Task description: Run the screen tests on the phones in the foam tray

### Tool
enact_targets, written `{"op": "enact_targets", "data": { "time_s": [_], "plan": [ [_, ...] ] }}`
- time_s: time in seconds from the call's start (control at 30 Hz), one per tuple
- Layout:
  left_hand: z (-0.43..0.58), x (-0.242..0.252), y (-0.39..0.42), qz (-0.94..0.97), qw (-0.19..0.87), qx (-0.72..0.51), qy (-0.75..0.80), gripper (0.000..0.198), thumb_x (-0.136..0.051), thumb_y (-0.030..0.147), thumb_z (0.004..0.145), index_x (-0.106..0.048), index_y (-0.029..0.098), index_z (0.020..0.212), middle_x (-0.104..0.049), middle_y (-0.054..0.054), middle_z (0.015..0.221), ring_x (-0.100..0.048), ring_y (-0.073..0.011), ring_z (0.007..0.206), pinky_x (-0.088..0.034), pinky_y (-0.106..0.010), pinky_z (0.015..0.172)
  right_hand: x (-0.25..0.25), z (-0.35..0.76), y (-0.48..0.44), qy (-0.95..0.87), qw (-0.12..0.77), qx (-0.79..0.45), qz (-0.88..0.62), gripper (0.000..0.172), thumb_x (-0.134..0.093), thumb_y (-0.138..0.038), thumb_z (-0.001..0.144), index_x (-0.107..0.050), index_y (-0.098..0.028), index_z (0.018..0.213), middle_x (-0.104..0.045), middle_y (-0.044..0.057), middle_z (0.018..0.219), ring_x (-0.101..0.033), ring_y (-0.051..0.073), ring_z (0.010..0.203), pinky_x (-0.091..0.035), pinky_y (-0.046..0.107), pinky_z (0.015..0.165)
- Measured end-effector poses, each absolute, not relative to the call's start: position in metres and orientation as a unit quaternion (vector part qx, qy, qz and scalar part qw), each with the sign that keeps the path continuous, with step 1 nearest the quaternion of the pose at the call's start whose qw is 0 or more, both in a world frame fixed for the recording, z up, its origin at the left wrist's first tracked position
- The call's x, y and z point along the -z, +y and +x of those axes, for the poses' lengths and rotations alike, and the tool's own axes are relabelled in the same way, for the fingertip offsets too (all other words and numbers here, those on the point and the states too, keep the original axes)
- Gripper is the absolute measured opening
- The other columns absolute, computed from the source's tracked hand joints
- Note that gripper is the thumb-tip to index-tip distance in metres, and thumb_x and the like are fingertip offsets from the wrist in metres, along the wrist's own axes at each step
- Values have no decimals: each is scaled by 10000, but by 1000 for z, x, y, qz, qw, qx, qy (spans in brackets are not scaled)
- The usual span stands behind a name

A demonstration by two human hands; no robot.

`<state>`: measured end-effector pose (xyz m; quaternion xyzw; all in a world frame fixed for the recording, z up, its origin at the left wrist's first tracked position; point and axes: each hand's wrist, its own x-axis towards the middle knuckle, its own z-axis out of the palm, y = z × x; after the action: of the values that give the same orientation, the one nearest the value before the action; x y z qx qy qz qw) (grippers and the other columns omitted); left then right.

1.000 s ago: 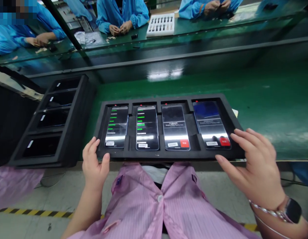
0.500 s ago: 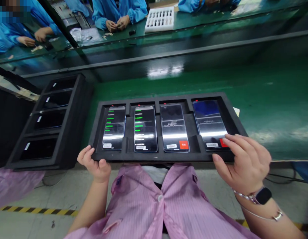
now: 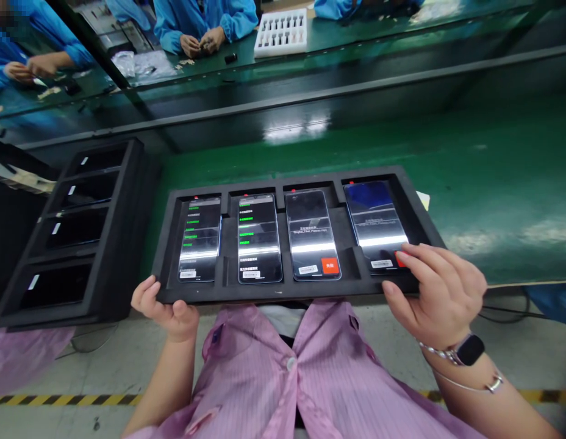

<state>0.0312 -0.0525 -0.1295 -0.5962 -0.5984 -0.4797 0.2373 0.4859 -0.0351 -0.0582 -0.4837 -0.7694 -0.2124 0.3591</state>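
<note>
A black foam tray (image 3: 283, 291) lies on the green belt's near edge with several lit phones in its slots. My left hand (image 3: 161, 308) curls under the tray's near left corner, fingers closed on its edge. My right hand (image 3: 436, 289) grips the tray's near right corner, fingers lying over the rightmost phone (image 3: 375, 224) and covering its red button. The phone beside it (image 3: 311, 233) shows a red button at its lower end. Two phones at the left (image 3: 259, 238) (image 3: 199, 239) show green text lines.
A second black tray (image 3: 127, 244) with dark phones lies at the left. The green conveyor belt (image 3: 493, 177) runs to the right. Across it, people in blue coats work at a bench with a white parts tray (image 3: 281, 34). A yellow-black floor stripe (image 3: 58, 400) runs below.
My left hand slid from the top of the tray's corner to under its edge. My right hand closed onto the right corner. The tray shifted a little to the left in view.
</note>
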Motion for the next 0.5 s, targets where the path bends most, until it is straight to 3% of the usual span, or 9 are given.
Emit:
{"op": "enact_targets", "data": {
  "time_s": [0.13,0.27,0.5],
  "plan": [
    [31,131,-52,-583,230,485,-610,534,-312,638,1030,-478,227,1328,-502,-165,1254,-517,-371,1232,-409,-637,1079,57,485,-35,-768,360,214,-485,408,-680,-373,994,-656,-202,1364,-746,111,1194,-706,341,1085,-532,473,929],
    [30,132,-51,-600,226,493,-588,497,-332,595,1042,-473,270,1390,-489,-153,1279,-484,-365,1233,-367,-645,1104,56,485,-33,-772,361,224,-473,337,-660,-366,1001,-685,-160,1266,-753,125,1158,-710,333,1044,-519,450,896],
    [27,138,-49,-595,252,493,-582,515,-311,588,1034,-464,224,1364,-488,-169,1255,-495,-369,1217,-381,-641,1084,57,486,-31,-771,366,229,-467,303,-653,-372,988,-706,-181,1217,-760,99,1131,-708,298,996,-497,418,855]
  ]
}}
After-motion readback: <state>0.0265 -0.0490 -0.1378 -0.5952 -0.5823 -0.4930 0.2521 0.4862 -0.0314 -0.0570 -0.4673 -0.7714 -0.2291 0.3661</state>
